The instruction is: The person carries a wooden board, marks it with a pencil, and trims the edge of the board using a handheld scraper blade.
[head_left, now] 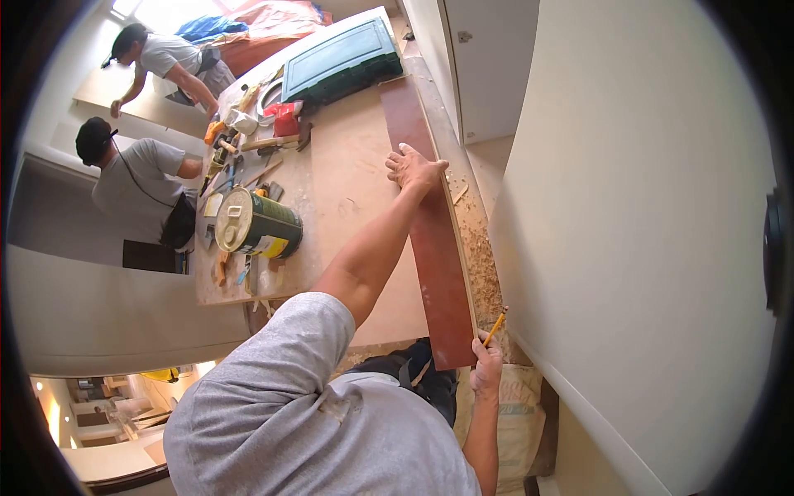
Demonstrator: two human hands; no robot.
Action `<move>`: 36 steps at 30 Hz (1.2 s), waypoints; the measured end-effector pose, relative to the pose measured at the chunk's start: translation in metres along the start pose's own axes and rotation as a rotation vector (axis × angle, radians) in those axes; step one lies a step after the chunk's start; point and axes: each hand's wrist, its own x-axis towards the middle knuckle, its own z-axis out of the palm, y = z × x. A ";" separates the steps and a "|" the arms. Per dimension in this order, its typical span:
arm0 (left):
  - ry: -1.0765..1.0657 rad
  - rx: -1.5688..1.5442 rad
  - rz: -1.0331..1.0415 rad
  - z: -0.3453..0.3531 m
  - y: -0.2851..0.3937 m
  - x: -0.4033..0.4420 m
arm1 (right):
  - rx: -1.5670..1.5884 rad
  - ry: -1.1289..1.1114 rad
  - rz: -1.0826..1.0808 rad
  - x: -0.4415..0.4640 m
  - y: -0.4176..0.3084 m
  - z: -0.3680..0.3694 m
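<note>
A long reddish-brown board lies along the right side of the workbench, with its near end by my waist. My left hand rests spread on the board's upper part, fingers apart, thumb side at the right edge. At the near right corner, my right hand is closed around a yellow pencil that points upward. That hand also touches the board's edge; some of its fingers are hidden. Wood shavings lie beside the board's right edge.
On the workbench stand a large green can, a teal plastic case and scattered hand tools. Two co-workers stand beyond its left side. A pale panel rises close on the right.
</note>
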 end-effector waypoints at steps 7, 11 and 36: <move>-0.033 0.012 0.000 0.000 0.002 0.006 | -0.012 -0.006 -0.005 0.000 0.003 -0.003; -0.009 0.003 -0.010 0.004 0.002 0.003 | 0.009 -0.007 -0.002 0.005 0.009 -0.008; 0.006 -0.045 0.020 0.007 -0.004 0.004 | 0.019 -0.017 0.014 0.002 0.003 -0.004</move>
